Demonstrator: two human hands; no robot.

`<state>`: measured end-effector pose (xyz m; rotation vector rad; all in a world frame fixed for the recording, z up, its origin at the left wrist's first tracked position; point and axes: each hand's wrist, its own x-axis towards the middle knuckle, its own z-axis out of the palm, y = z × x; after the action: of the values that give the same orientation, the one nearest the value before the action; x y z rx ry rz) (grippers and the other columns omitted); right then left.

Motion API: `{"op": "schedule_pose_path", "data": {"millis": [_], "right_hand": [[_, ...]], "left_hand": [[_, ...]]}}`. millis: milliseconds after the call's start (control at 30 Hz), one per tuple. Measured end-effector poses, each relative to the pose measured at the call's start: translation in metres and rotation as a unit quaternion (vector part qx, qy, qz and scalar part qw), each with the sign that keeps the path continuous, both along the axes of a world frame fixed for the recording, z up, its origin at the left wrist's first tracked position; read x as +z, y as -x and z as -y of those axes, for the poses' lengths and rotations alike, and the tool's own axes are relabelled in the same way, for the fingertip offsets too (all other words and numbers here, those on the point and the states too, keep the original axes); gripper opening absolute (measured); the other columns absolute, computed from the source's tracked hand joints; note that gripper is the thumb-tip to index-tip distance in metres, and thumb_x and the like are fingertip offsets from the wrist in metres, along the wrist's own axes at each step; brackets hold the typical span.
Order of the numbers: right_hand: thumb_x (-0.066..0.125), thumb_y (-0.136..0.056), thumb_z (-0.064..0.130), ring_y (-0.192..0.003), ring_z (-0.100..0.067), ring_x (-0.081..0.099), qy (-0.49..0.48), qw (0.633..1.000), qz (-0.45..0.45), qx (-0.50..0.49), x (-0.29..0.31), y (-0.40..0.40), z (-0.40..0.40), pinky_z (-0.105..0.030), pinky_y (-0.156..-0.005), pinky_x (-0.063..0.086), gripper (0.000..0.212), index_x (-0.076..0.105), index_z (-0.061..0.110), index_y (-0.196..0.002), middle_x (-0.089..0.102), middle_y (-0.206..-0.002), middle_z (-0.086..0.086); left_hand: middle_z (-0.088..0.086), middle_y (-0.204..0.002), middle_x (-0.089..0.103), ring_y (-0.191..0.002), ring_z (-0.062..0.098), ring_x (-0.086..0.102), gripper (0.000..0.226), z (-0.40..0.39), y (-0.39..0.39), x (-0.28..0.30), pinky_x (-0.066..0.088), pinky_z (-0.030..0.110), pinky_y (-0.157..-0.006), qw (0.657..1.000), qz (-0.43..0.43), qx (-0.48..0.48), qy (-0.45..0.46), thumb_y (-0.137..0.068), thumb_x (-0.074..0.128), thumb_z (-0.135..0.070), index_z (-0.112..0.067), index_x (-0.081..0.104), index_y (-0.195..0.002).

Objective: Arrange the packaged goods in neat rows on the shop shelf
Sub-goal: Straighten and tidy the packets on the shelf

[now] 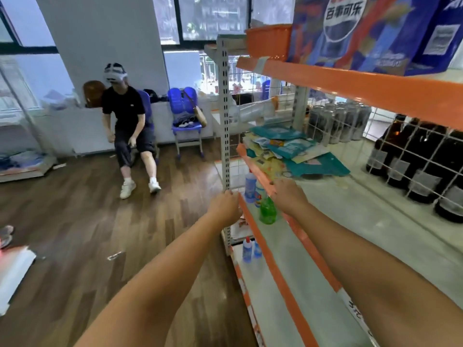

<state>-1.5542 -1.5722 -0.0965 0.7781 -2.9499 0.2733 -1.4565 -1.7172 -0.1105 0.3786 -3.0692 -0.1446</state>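
Observation:
A loose heap of flat teal and yellow packets lies at the left end of the middle shelf, some overlapping and hanging past its orange front strip. My right hand reaches over that strip just short of the heap, fingers curled downward; I cannot see anything held in it. My left hand grips the shelf's perforated metal upright near the lower shelf's corner. Both forearms stretch out from the bottom of the view.
A green bottle and blue-and-white bottles stand on lower shelves. Dark bottles and cans sit behind a wire grid. Pepsi boxes and an orange basket fill the top shelf. A person sits on a chair at left.

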Motion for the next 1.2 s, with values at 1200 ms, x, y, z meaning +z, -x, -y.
{"op": "schedule_pose_path", "data": {"millis": [1200], "right_hand": [[0.041,-0.094,0.012,-0.117,-0.029,0.048,0.018,0.993,-0.06,-0.102,0.024,0.256,0.156,-0.038,-0.093,0.044,0.034,0.054,0.009,-0.125,0.055,-0.127,-0.012]], "left_hand": [[0.012,-0.139,0.046,-0.128,0.031,0.041,0.046,0.181,0.315,0.027,0.036,0.044,-0.102,0.981,-0.021,-0.172,0.087,-0.097,0.042,-0.034,-0.012,0.041,-0.137]]}}
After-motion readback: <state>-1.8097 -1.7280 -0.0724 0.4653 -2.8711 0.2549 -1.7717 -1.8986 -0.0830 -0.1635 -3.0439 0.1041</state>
